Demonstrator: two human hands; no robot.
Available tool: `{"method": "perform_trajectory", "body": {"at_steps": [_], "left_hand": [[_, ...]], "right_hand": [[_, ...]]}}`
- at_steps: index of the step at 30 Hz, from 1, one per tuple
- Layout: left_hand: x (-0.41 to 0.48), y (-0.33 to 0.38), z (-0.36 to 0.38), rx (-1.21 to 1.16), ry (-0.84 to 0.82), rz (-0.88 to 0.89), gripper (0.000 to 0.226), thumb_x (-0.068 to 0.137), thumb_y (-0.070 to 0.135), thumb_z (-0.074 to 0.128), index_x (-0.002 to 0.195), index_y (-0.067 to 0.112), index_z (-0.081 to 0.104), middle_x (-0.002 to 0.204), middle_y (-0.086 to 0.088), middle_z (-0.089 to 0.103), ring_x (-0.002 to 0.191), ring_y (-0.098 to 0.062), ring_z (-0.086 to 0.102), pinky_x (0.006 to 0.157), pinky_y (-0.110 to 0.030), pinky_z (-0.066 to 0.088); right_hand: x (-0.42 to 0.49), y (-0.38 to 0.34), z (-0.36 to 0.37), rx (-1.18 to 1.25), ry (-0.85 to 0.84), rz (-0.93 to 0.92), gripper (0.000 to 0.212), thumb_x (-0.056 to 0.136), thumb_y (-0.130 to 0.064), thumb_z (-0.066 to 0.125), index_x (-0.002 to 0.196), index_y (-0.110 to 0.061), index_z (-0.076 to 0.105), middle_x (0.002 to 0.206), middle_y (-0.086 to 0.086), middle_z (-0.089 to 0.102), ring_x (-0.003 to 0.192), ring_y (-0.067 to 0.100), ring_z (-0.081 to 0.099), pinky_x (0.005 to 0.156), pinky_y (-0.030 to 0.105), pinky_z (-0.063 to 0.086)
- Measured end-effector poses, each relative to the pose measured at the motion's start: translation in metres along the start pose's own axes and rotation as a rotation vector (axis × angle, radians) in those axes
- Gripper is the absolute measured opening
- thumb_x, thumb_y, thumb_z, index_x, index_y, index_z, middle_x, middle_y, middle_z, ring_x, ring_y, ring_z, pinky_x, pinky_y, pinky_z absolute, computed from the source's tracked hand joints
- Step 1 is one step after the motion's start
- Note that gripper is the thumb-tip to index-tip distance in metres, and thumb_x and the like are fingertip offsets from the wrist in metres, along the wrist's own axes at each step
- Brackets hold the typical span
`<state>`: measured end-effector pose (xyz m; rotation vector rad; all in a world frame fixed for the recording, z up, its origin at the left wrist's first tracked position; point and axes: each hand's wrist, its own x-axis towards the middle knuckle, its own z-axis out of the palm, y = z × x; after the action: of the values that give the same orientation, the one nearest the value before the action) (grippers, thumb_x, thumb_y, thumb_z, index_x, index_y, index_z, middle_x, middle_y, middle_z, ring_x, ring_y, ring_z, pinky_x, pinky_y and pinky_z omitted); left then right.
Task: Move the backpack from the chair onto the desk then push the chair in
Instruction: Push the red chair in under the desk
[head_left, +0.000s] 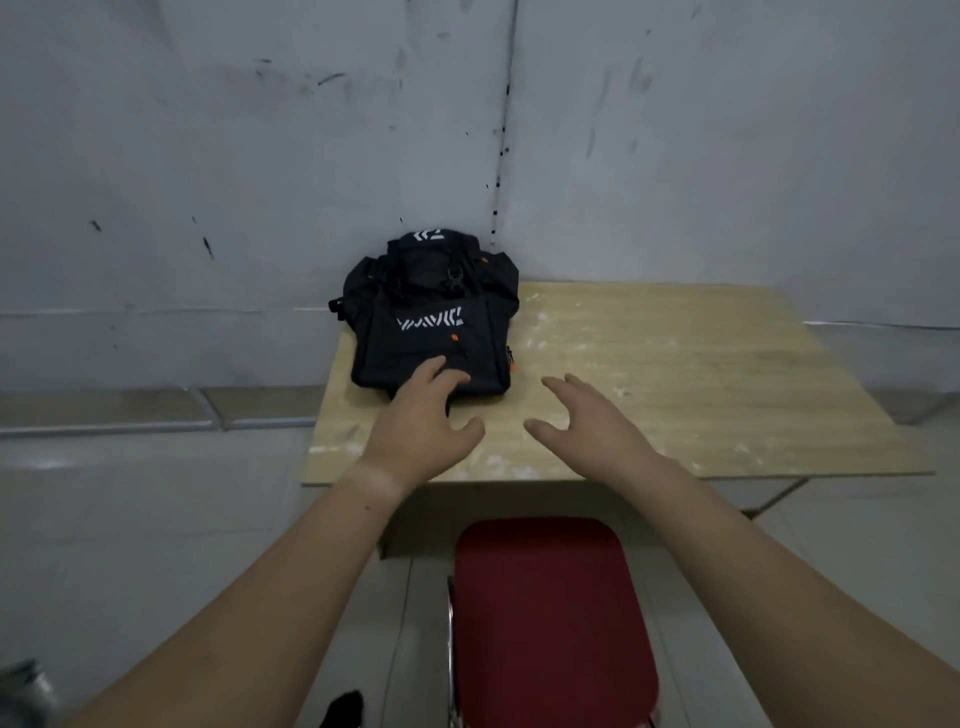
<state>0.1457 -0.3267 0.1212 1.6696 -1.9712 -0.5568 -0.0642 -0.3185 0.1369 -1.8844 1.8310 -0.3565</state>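
- The red chair is closest to us, down at 6 o'clock. Its soft seat has nothing on it.
- A thin silver bar runs down the left side of the seat.
- The chair sits on the gray floor, near the front edge of the desk. The seat is out in front of the desk, not under it.
- Two bare arms reach up from the bottom corners toward the desk.
- The left hand is over the front part of the desk, at about 11 o'clock from the chair. Its fingers are loose and a little curled, and the tips rest on the near edge of the backpack. It is not gripping anything.
- The right hand is just beside the left hand, at about 12 o'clock from the chair. Its fingers are spread apart and it holds nothing. It is over the bare wood, apart from the backpack.
- The black backpack lies on the desk, at the far left corner, at about 11 o'clock. It has white letters and small orange bits. Its top end is against the gray wall.
- The desk top is light wood with pale smudges on it.
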Motion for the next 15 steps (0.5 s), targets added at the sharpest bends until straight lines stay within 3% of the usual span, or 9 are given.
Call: {"method": "perform_trajectory", "body": {"at_steps": [4, 15], "left_hand": [[-0.065, 0.039, 0.016, 0.022, 0.036, -0.038, 0.058, 0.082, 0.044, 0.064, 0.137, 0.029, 0.049, 0.158, 0.009, 0.027, 0.138, -0.011, 0.039, 0.099, -0.031, 0.043], [-0.200, 0.091, 0.062, -0.048, -0.131, -0.073, 0.066, 0.085, 0.048, 0.061, 0.144, 0.032, 0.038, 0.160, 0.011, 0.019, 0.143, -0.010, 0.030, 0.109, -0.034, 0.039]], "right_hand": [[-0.056, 0.029, -0.002, 0.019, -0.068, -0.037, 0.074, 0.089, -0.052, 0.056, 0.153, -0.029, 0.027, 0.164, 0.001, 0.014, 0.150, 0.017, 0.012, 0.118, 0.042, 0.026], [-0.181, 0.098, 0.010, 0.219, -0.073, 0.028, 0.073, 0.090, -0.054, 0.057, 0.153, -0.033, 0.025, 0.165, -0.004, 0.009, 0.151, 0.016, 0.008, 0.118, 0.040, 0.022]]}}
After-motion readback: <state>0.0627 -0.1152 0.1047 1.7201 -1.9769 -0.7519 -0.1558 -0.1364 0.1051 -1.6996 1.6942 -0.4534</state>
